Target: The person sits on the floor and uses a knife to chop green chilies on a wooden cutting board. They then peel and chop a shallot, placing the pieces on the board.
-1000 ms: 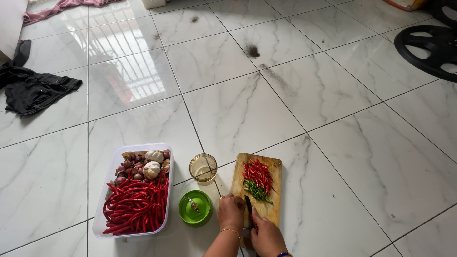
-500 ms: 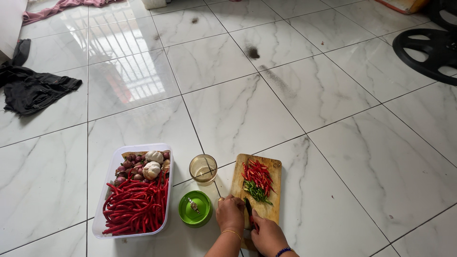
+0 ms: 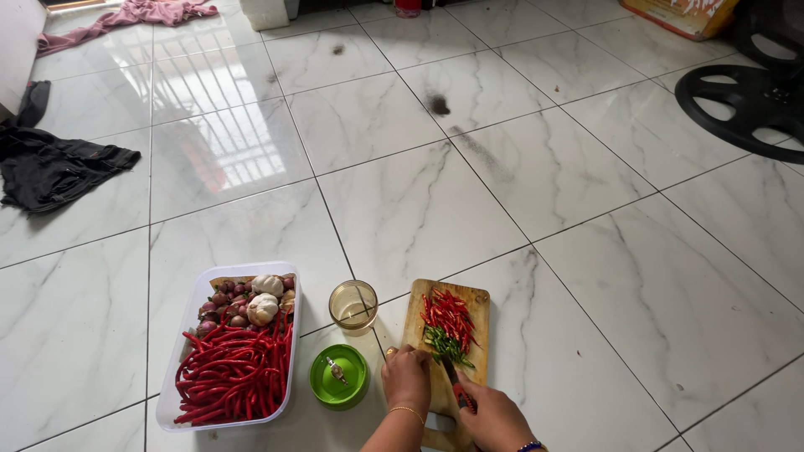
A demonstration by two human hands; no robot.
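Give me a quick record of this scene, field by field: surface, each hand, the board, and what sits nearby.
surface: white marble-look tiled floor
left hand: pressed on the wooden cutting board
right hand: grips a knife
on board: small red chilies, green chilies
nearby: clear tub of long red chilies, garlic and shallots; glass cup; green lid

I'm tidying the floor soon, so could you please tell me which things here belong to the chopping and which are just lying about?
In use:
- wooden cutting board
- small chillies
- knife in right hand
- left hand
- clear tub
- glass jar
- green lid

Lying about:
- black cloth
- pink cloth
- black fan base
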